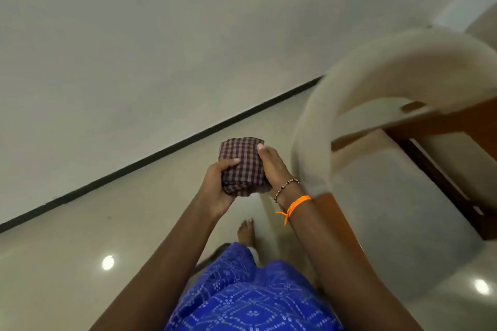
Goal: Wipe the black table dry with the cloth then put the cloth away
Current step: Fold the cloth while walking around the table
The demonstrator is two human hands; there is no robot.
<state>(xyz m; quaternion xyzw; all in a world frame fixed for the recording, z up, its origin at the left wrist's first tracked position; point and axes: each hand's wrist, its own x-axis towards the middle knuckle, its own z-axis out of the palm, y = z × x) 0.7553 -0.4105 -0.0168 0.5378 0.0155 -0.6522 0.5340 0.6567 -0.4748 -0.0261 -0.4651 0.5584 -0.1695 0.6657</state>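
A folded cloth (242,166) with a purple and beige check pattern sits in front of my body, held between both hands above the floor. My left hand (217,185) grips its left and lower side, thumb lying across the top. My right hand (271,166) presses against its right edge, thumb on the upper corner; that wrist wears a bead bracelet and an orange thread. No black table is in view.
A cream chair back (376,80) curves close on the right, blurred, with brown wooden furniture (457,121) behind it. A pale wall (134,48) meets the glossy tiled floor (80,236) at a black skirting line. My bare foot (246,232) shows below the cloth.
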